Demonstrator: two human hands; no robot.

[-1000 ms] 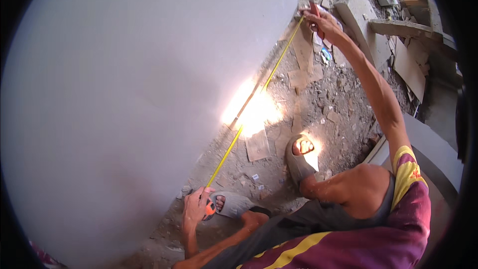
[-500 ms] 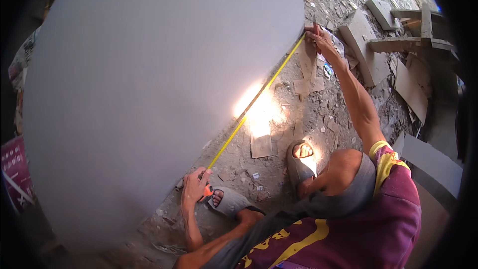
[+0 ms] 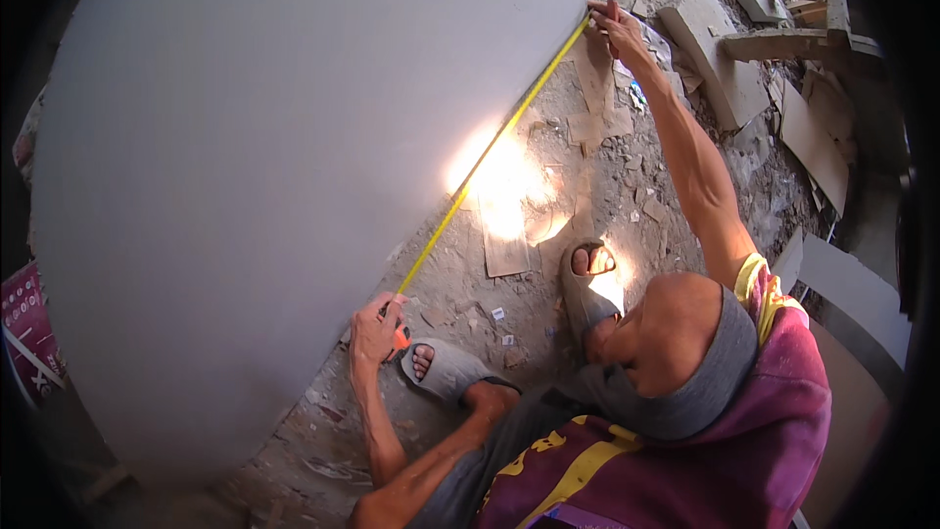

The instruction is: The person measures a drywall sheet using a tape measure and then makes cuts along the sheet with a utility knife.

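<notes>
A large flat grey panel (image 3: 245,167) fills the left and middle of the view. Along its right-hand edge runs the yellow blade of a tape measure (image 3: 443,230), stretched straight between my hands. My left hand (image 3: 372,330) is closed around the orange and black tape case (image 3: 401,336) at the near part of that edge. At the far right corner of the panel, my right hand (image 3: 622,37) pinches the blade's far end. The same hand also holds a slim red tool (image 3: 613,12) with a dark pointed tip; its exact kind is unclear.
My sandalled feet (image 3: 448,372) rest on dirt ground strewn with rubble and cardboard scraps (image 3: 506,253). At the right lie a pale block (image 3: 713,54), wooden pieces (image 3: 778,43) and boards (image 3: 815,147). A maroon box (image 3: 31,328) stands far left. Bright sunlight hits the panel's edge.
The whole view has shifted a little, so the panel's corner and both hands appear higher and slightly left. Both hands keep their hold, and the tape stays stretched along the edge.
</notes>
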